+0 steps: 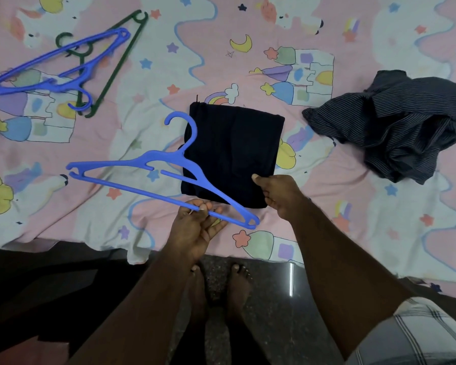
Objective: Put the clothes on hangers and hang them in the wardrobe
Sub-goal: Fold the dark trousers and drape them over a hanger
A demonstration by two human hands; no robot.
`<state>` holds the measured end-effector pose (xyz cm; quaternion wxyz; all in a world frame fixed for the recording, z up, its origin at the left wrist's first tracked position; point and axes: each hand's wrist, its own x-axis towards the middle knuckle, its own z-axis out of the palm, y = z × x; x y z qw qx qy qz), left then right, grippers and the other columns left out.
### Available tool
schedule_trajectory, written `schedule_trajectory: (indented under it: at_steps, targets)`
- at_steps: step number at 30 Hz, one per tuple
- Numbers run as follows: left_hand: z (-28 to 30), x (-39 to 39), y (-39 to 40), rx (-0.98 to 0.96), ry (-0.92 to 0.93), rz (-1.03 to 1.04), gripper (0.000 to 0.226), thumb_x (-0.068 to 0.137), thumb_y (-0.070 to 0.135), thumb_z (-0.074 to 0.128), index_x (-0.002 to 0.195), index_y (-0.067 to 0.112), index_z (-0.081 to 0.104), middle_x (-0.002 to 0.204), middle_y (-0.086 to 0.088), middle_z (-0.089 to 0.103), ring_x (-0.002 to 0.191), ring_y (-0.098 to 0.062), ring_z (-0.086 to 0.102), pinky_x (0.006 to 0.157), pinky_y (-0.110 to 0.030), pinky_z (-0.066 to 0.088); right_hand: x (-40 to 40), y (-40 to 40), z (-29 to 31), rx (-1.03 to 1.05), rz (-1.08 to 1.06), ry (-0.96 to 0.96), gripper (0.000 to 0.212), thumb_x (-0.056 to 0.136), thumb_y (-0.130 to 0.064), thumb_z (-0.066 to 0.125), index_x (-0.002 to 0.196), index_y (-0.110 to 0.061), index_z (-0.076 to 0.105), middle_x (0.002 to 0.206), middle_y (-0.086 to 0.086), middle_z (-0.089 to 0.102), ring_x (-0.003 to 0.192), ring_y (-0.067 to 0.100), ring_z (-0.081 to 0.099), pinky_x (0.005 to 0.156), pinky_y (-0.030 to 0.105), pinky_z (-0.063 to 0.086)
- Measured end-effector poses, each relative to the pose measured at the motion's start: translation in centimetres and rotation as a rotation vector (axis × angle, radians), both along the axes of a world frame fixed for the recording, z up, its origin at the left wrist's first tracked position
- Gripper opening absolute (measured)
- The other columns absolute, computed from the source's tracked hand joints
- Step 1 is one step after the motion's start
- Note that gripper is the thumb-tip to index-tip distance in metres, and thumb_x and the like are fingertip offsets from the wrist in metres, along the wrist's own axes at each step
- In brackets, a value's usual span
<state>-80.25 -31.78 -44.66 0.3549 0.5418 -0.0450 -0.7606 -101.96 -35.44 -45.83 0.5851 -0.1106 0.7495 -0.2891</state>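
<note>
Head view: folded dark garment (232, 154) between hands, right hand (279, 193) pinching it.

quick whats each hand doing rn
Left hand: pinches the blue hanger by its bottom bar.
Right hand: grips the edge of the folded dark garment.

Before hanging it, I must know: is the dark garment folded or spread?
Folded: the dark garment lies as a neat rectangle on the bedsheet.

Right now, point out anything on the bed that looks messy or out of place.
The striped shirt lies crumpled in a heap at the right, unlike the neatly folded dark garment mid-bed. At upper left, a blue hanger lies crossed over a green hanger. Nothing looks damaged.
</note>
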Motion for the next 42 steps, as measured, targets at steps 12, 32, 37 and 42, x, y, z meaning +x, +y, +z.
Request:
schedule_trajectory:
  at_steps: [12, 32, 37, 42]
  targets:
    - [0.3, -0.2, -1.1, 0.025, -0.031, 0.041, 0.020, 0.102, 0.000, 0.049, 0.089, 0.014, 0.055, 0.082, -0.005, 0.070, 0.089, -0.029, 0.074, 0.071, -0.046, 0.062, -0.5, -2.1, 1.3, -0.106, 0.179, 0.245, 0.022, 0.084, -0.029, 0.076, 0.097, -0.015, 0.064, 0.099, 0.004, 0.071, 0.089, 0.024, 0.067, 0.081, 0.040, 0.058]
    - [1.1, 0.1, -1.5, -0.005, 0.035, 0.119, 0.020, 0.101, -0.001, 0.048, 0.088, 0.012, 0.054, 0.080, -0.005, 0.070, 0.084, -0.026, 0.075, 0.068, -0.042, 0.063, 1.0, -5.6, 5.9, -0.019, -0.315, -0.523, 0.027, 0.090, -0.017, 0.072, 0.113, -0.005, 0.065, 0.097, 0.020, 0.072, 0.078, 0.030, 0.073, 0.055, 0.026, 0.055]
    - [1.4, -0.1, -1.8, 0.035, 0.059, 0.163, 0.015, 0.101, 0.001, 0.050, 0.091, 0.012, 0.054, 0.084, -0.006, 0.070, 0.088, -0.029, 0.075, 0.072, -0.046, 0.063, 0.7, -6.5, 7.4, -0.040, -0.310, -0.590, 0.020, 0.092, -0.016, 0.070, 0.107, -0.004, 0.065, 0.100, 0.016, 0.071, 0.092, 0.026, 0.069, 0.060, 0.029, 0.059]
    - [1.4, -0.1, -1.5, 0.036, 0.088, 0.168, 0.013, 0.100, 0.001, 0.051, 0.092, 0.011, 0.054, 0.086, -0.007, 0.069, 0.091, -0.031, 0.074, 0.073, -0.047, 0.063, 0.5, -7.2, 7.8, -0.124, -0.405, -0.683, 0.020, 0.096, -0.012, 0.064, 0.112, 0.000, 0.064, 0.095, 0.020, 0.074, 0.087, 0.030, 0.074, 0.060, 0.027, 0.059]
